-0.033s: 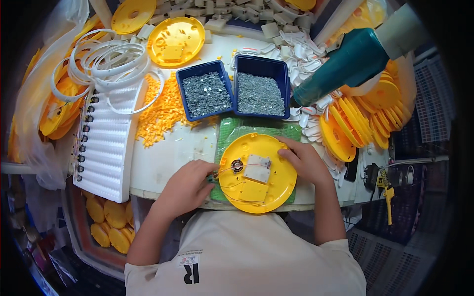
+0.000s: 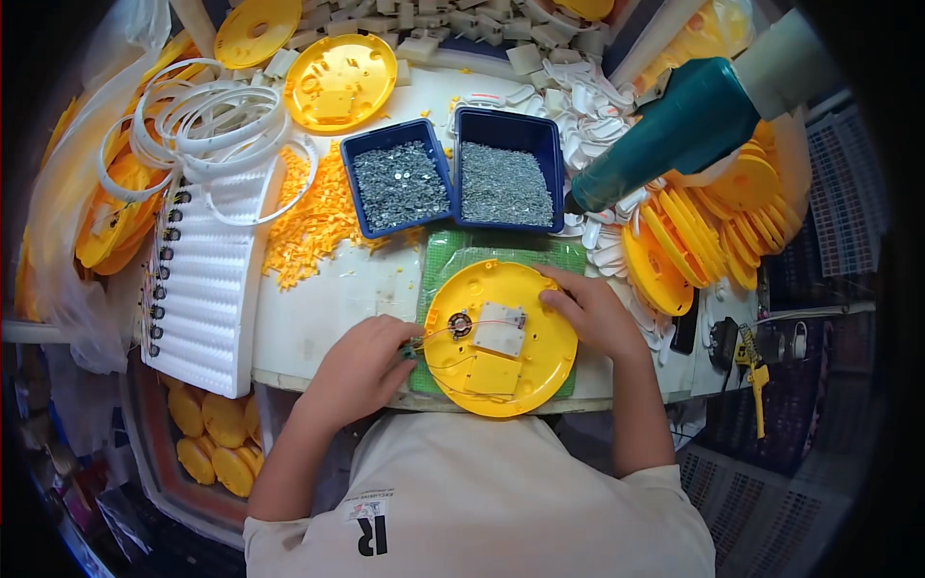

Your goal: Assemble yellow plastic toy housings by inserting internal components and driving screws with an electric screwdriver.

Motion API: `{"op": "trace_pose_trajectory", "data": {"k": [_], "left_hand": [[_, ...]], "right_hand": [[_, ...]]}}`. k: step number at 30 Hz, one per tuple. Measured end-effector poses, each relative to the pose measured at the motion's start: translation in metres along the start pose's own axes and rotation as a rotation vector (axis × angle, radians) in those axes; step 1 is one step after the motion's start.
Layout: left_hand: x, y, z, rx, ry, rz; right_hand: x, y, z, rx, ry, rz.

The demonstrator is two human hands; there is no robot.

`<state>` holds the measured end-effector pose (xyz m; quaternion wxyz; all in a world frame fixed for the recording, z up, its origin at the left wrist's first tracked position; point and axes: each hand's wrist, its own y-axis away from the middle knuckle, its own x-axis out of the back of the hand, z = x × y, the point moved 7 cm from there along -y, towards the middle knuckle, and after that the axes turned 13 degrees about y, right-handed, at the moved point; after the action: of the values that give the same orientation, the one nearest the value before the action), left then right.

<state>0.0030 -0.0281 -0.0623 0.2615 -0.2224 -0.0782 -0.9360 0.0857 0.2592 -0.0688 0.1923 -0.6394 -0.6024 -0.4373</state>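
A round yellow plastic housing lies on a green mat in front of me. Inside it sit a white box-shaped part and a small black round part, with thin wires running to the left. My left hand pinches a small green circuit board at the ends of those wires, just beside the housing's left rim. On the upper right rim rests my right hand, thumb on the inner face and the other fingers partly hidden, gripping the edge.
Two blue bins of small metal parts stand behind the mat. Orange plastic pieces, a white ribbed tray and white rings lie left. A green power tool hangs at the right above white parts and stacked yellow discs.
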Motion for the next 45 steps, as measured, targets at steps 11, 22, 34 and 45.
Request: {"op": "trace_pose_trajectory", "data": {"k": [11,22,34,45], "left_hand": [[0.010,0.009,0.021,-0.190,0.010,0.246],[-0.007,-0.004,0.000,0.071,0.369,0.458],[-0.013,0.002,-0.023,0.121,0.479,0.572],[-0.021,-0.006,-0.026,0.309,0.764,0.409]], "right_hand": [[0.021,0.004,-0.035,0.206,0.311,0.327],[-0.013,0.039,-0.135,0.607,0.227,0.525],[-0.042,0.022,-0.141,0.569,0.234,0.465],[-0.046,0.018,-0.137,0.540,0.256,0.403]]}}
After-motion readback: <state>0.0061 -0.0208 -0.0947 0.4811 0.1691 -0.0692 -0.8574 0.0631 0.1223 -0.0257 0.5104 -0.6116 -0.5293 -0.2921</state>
